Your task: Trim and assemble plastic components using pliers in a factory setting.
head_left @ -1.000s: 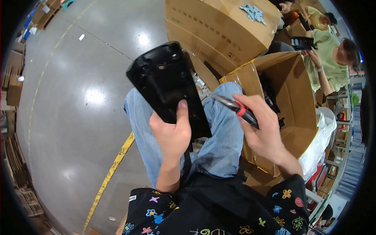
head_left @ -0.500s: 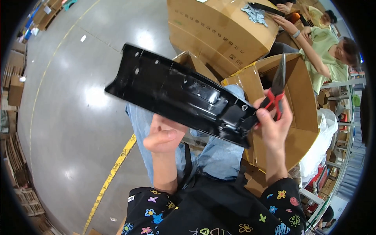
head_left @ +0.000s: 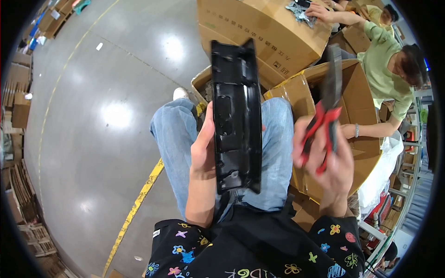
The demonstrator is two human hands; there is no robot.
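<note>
A long black channel-shaped panel stands nearly upright in the picture, its ribbed hollow side facing me. My left hand is closed round it from the left and behind, the thumb along its left edge and most fingers hidden. To the right, apart from the panel, my right hand grips long-nosed pliers with red-and-black handles. The pliers' jaws point up and away over an open cardboard box; motion smears them, so I cannot tell whether the jaws are parted.
The open cardboard box stands close on my right. Beyond it, a larger carton carries a pile of small metal parts. A co-worker in a green shirt sits at the right, one hand on that pile. A yellow floor line runs at my left.
The panel has swung from slanting crosswise to nearly upright, with my left hand now round it. My right hand has come away from its end, still holding the pliers. The co-worker's arms have moved.
</note>
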